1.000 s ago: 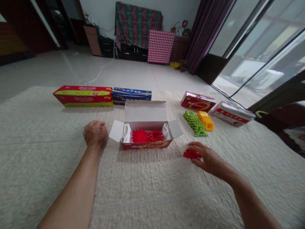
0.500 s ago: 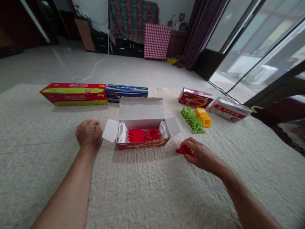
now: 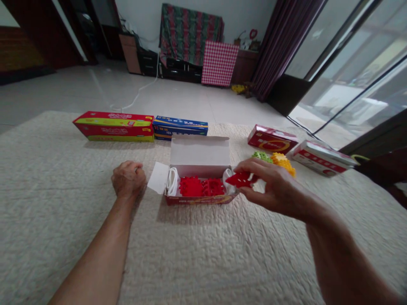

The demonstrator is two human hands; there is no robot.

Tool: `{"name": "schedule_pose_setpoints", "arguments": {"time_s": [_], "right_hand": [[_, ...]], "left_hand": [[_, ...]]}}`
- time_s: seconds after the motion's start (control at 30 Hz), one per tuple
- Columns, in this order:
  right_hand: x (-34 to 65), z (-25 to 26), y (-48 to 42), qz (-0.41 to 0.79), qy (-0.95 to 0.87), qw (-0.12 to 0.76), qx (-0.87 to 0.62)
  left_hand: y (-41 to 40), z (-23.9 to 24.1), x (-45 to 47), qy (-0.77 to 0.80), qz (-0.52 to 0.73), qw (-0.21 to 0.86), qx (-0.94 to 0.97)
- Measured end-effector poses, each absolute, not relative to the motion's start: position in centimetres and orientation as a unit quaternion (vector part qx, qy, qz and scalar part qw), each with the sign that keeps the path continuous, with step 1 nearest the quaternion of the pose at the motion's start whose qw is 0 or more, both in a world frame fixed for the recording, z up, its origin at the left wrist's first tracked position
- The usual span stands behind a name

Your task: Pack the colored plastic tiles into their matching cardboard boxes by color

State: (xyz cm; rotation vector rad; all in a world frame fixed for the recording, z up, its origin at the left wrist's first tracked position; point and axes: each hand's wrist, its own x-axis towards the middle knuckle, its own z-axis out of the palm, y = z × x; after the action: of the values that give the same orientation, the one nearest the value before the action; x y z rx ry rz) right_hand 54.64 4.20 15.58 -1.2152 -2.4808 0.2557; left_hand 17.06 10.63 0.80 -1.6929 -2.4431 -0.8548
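Observation:
Between the thumb and fingers of my right hand [image 3: 270,184] is a red plastic building piece [image 3: 241,179], held up off the cover at the right end of an open carton [image 3: 200,201]. Inside the carton lie toothed red plastic pieces [image 3: 190,186], with a folded white cloth [image 3: 172,182] at the left end and another white cloth [image 3: 227,181] at the right. My left hand [image 3: 129,179] rests as a fist on the cover, left of the carton's side flap [image 3: 158,178]. My right hand hides the carton's right flap and part of the green plastic pieces behind it.
Behind the carton stand a red and yellow box [image 3: 119,127] and a blue box [image 3: 180,128]. At the right are a dark red box [image 3: 271,140], a white and red box [image 3: 324,157], green plastic pieces [image 3: 262,157] and yellow ones [image 3: 282,163]. All sit on a cream quilted cover [image 3: 203,258].
My right hand has lifted the red piece off the cover and brought it up to the carton's right end. My left hand stays in place. The view has shifted a little.

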Motion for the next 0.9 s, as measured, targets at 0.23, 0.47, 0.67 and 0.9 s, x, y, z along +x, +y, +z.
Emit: {"name": "schedule_pose_setpoints", "arguments": {"time_s": [0.23, 0.47, 0.67, 0.9], "right_hand": [[47.4, 14.5, 8.3, 0.135, -0.913, 0.093, -0.372], [45.6, 13.5, 8.8, 0.141, -0.915, 0.060, -0.374], [44.8, 13.0, 8.6, 0.133, -0.914, 0.057, -0.380], [46.9, 13.4, 8.2, 0.114, -0.910, 0.127, -0.377]], "left_hand": [[10.7, 0.9, 17.2, -0.790, -0.280, 0.027, -0.544], [10.8, 0.5, 17.1, -0.788, -0.283, 0.029, -0.546], [10.7, 0.7, 17.3, -0.797, -0.274, 0.018, -0.538], [10.6, 0.7, 17.4, -0.797, -0.282, 0.019, -0.534]]}}
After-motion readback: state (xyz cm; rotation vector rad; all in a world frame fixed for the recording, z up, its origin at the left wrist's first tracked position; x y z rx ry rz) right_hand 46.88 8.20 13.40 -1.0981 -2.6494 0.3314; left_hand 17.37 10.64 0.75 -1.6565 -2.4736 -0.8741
